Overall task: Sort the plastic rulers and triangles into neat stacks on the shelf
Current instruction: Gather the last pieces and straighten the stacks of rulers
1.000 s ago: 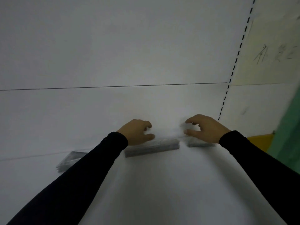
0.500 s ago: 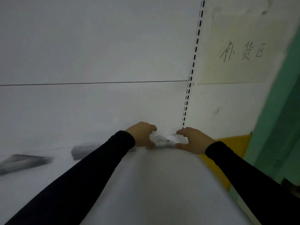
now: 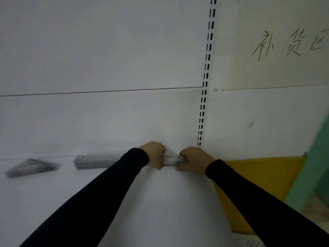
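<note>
On the white shelf point(image 3: 160, 202), against the back panel, lies a short stack of clear plastic rulers point(image 3: 171, 158). My left hand point(image 3: 154, 154) grips its left end and my right hand point(image 3: 194, 160) grips its right end, fingers curled over the top. To the left lies a longer stack of rulers point(image 3: 96, 160), its right end hidden behind my left sleeve. Farther left a stack of clear triangles point(image 3: 30, 167) lies flat, blurred.
A slotted upright point(image 3: 204, 97) runs down the back panel just right of my hands. Right of it hangs a pale sheet with handwriting point(image 3: 288, 43). A yellow panel point(image 3: 258, 184) and a green wall point(image 3: 318, 166) border the shelf's right end.
The view has swung right, so the stacks have slid left in frame. Both hands moved from the longer stack to the short stack by the upright and closed on its ends.
</note>
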{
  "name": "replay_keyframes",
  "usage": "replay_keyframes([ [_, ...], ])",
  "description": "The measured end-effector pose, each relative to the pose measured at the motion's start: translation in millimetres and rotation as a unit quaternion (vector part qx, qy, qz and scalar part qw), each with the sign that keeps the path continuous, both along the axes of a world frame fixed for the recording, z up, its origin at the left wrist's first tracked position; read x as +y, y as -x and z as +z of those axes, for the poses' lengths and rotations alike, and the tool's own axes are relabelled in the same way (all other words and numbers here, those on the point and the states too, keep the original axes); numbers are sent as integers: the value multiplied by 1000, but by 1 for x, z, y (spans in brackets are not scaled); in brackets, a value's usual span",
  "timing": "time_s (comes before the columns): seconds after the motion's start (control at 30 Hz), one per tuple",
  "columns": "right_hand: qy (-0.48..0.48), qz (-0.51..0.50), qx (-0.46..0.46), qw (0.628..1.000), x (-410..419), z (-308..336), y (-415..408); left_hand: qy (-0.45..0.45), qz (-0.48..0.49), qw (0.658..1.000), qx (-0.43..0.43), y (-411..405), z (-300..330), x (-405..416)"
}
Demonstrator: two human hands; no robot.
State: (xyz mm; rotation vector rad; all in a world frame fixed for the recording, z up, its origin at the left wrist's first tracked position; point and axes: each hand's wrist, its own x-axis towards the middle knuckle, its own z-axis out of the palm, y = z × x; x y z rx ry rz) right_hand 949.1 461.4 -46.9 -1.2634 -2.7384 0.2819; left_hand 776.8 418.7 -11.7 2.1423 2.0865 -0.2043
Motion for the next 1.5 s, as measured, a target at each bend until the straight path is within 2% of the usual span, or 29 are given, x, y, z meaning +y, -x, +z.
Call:
replay_keyframes([
  [0.33,51,-19,-9,998,0,8,11,-17,19,998,-54,1,-6,-5],
  [0.63,61,-41,-30,997,-1,13,5,-55,-11,991,-119,0,-18,-2],
  [0.87,54,-43,-17,997,-2,11,7,3,5,997,-73,3,-8,-2],
  [1.13,60,-45,-5,997,-1,10,8,52,16,990,-128,-5,-5,1],
  [1.5,57,-40,-11,998,2,9,11,46,6,988,-145,-4,-5,2],
])
